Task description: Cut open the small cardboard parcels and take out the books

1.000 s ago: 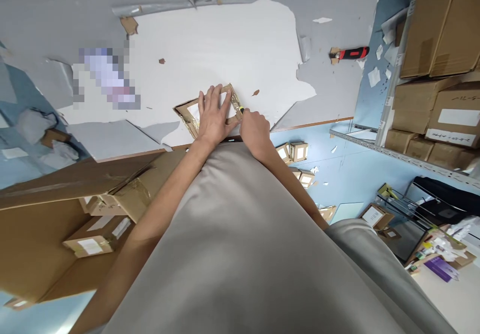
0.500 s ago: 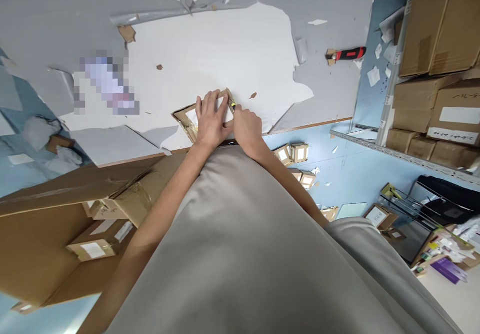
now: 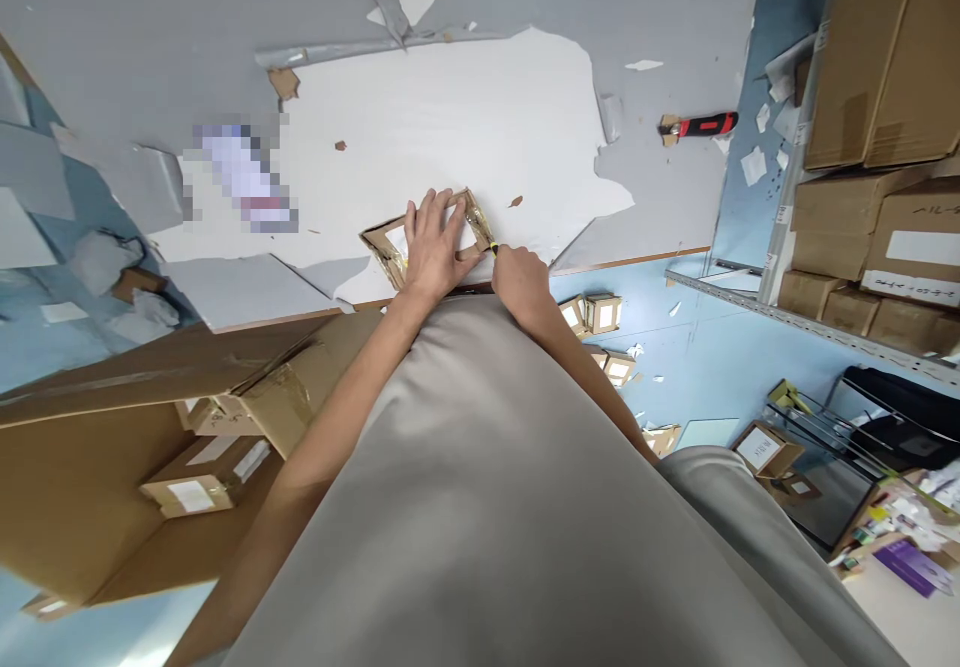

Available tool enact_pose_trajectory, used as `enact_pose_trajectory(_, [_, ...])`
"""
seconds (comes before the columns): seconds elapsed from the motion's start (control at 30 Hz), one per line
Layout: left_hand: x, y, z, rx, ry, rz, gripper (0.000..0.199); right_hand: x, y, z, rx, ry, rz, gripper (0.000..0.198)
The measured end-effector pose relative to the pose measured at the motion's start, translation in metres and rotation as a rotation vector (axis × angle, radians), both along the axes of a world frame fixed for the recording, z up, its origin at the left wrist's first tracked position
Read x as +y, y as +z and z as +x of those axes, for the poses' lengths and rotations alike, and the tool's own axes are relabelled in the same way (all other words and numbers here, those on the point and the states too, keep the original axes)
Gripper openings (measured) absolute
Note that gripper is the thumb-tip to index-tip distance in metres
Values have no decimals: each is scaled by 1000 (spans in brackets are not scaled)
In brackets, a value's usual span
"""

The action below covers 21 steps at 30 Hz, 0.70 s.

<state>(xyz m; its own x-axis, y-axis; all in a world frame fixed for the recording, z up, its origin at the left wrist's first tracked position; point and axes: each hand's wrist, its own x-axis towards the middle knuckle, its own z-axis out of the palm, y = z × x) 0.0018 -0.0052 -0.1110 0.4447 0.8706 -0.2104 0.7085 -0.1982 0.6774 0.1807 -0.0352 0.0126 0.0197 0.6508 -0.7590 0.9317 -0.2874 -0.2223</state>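
Near the table's front edge lies a small cardboard box (image 3: 478,219) with clear tape and a white label on top. My left hand (image 3: 433,255) rests flat over it, fingers stretched out and thumb apart, hiding its middle. At the box's right edge my right hand (image 3: 522,279) is closed around a yellow-and-black cutter knife (image 3: 493,247). Only the knife's front end shows; the rest is inside the fist. Whether its blade is in the tape is too small to tell.
A red-and-black knife (image 3: 705,125) lies at the table's right. Torn scraps dot the worn grey-and-white tabletop (image 3: 420,112). A large open carton (image 3: 75,507) holding smaller boxes stands at lower left. Shelving with cartons (image 3: 847,212) rises at right; several boxes (image 3: 602,313) lie on the floor.
The view has shifted a little. My right hand and the knife have moved down along the box's right edge, toward my body. My left hand stays pressed on the box.
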Motion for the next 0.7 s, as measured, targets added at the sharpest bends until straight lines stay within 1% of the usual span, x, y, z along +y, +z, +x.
enact_pose_trajectory(0.07, [0, 2, 1, 4, -3, 3, 85, -3, 6, 14, -14, -32, 4, 30])
enact_pose_trajectory(0.13, [0, 5, 2, -5, -14, 10, 73, -7, 8, 33, 29, -93, 93, 29])
enact_pose_trajectory(0.2, [1, 10, 2, -17, -27, 20, 63, -9, 3, 54, 88, -212, 190, 28])
enact_pose_trajectory(0.23, [2, 13, 3, -18, -34, 30, 59, -9, -3, 63, 117, -287, 212, 26])
enact_pose_trajectory(0.33, [3, 23, 3, 8, -63, 76, 44, -3, -31, 79, 234, -512, 199, 20])
enact_pose_trajectory(0.4, [2, 27, 4, 48, -87, 104, 35, 3, -55, 79, 322, -638, 178, 16])
enact_pose_trajectory(0.5, [-1, 29, 6, 110, -144, 107, 31, 11, -89, 71, 416, -803, 136, 15])
enact_pose_trajectory(0.57, [-3, 28, 8, 129, -191, 97, 31, 12, -108, 66, 416, -870, 121, 11])
enact_pose_trajectory(0.63, [-4, 26, 7, 128, -219, 99, 32, 10, -123, 65, 376, -883, 139, 7])
enact_pose_trajectory(0.7, [-3, 26, 4, 127, -206, 113, 33, 7, -133, 65, 351, -889, 168, 8])
